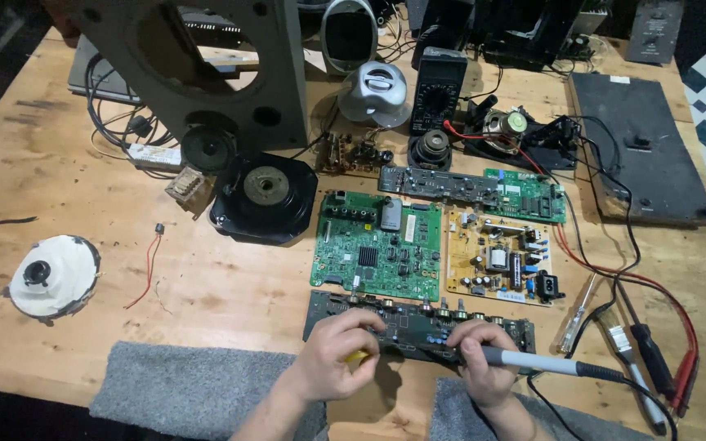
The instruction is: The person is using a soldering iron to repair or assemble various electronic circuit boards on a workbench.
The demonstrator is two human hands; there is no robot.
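A long dark circuit board (414, 320) with a row of connectors lies near the table's front edge. My left hand (332, 359) is closed over its near edge, with something small and yellow (356, 357) between the fingers. My right hand (482, 363) grips a grey soldering iron (549, 365) like a pen, its tip end hidden under my fingers at the board. The iron's black cable runs off to the right.
Behind lie a green board (377, 245), a yellow power board (496, 257) and a long green board (525, 194). A speaker (265, 196), a grey speaker panel (206, 65), a multimeter (437, 86), red and black probes (672, 367) and a white round part (52, 276) sit around. Grey cloth (189, 384) covers the front edge.
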